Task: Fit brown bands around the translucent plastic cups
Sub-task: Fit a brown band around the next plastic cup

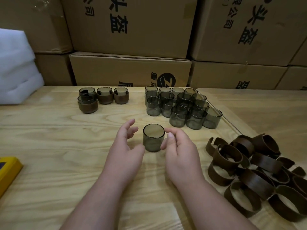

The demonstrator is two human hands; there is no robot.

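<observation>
Centre of the frame: a single translucent cup [153, 137] stands upright, mouth up, on the wooden table [49, 146], bare of any band. The left hand [126, 146] lies just left of it, fingers loosely spread and lifted; its thumb reaches toward the cup's lower wall, and whether it touches cannot be told. The right hand [180, 151] lies just right of the cup, fingers gently curled, with fingertips at or against the cup's side — it holds nothing else, and no firm pinch shows.

Lower right of the frame: a loose heap of brown bands [255, 176], open rings lying on one another, well apart from the central cup.

Upper centre-right: a cluster of unbanded cups [182, 107], standing close together in rows, some touching.

Upper left of centre: four banded cups [103, 97] — each with a brown band around its lower half; two of them stand one behind the other at the left end of the group.

Far left edge: white foam padding [15, 67] above, a yellow object [8, 171] below, only partly in view. Across the top, stacked cardboard boxes [129, 70] with dark printing stand behind the table.
</observation>
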